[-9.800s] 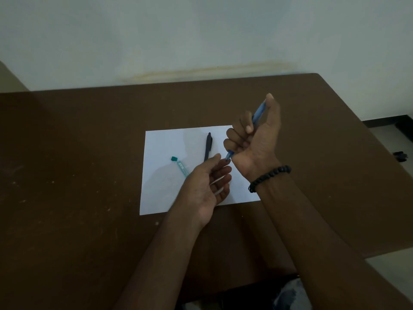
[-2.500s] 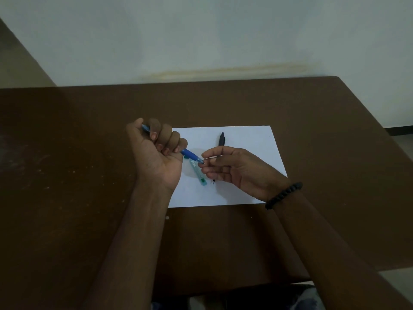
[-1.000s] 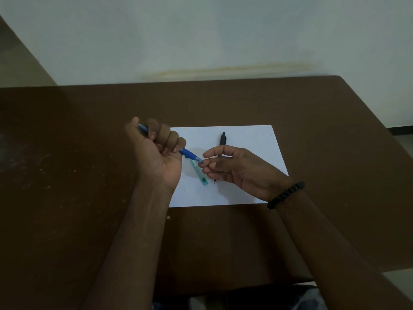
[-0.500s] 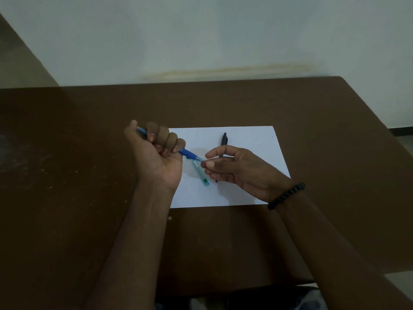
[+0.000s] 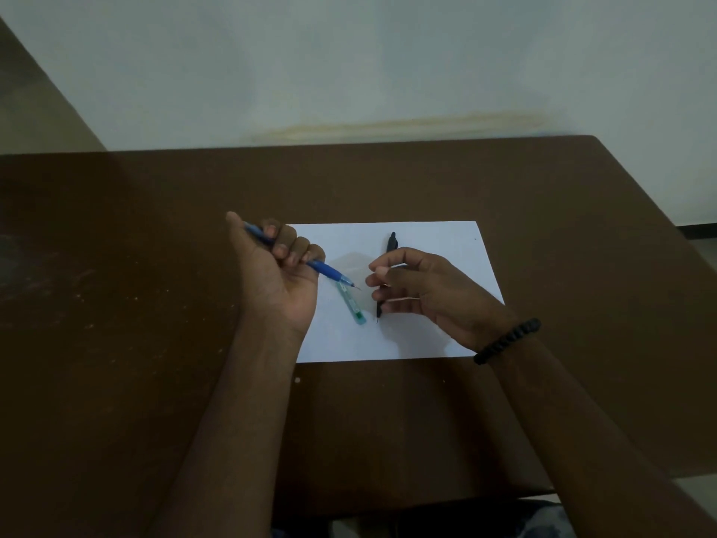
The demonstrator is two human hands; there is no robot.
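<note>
The left hand [image 5: 277, 277] is raised over the brown counter [image 5: 116, 273], palm turned up toward the camera, its fingers curled tight round a blue pen [image 5: 329, 272]; the pen slants down to the right, its back end showing past the thumb and its fine tip stopping just short of the right hand [image 5: 430, 295], apart from it by a small gap; the right hand hovers above a white sheet of paper [image 5: 434, 236], fingers loosely curled with thumb and forefinger drawn close together at the pen's tip, and whether anything thin is pinched between them I cannot tell; a bracelet [image 5: 508, 340] of dark beads circles the right wrist; on the paper, below the pen's tip, lies a small teal case [image 5: 354, 306], slanting toward the near edge; just beside it to the right lies a black pen [image 5: 392, 242], roughly straight away from the viewer, its middle hidden under the right hand's fingers; the paper lies flat near the counter's middle; a pale wall [image 5: 349, 71] rises behind the far edge.
</note>
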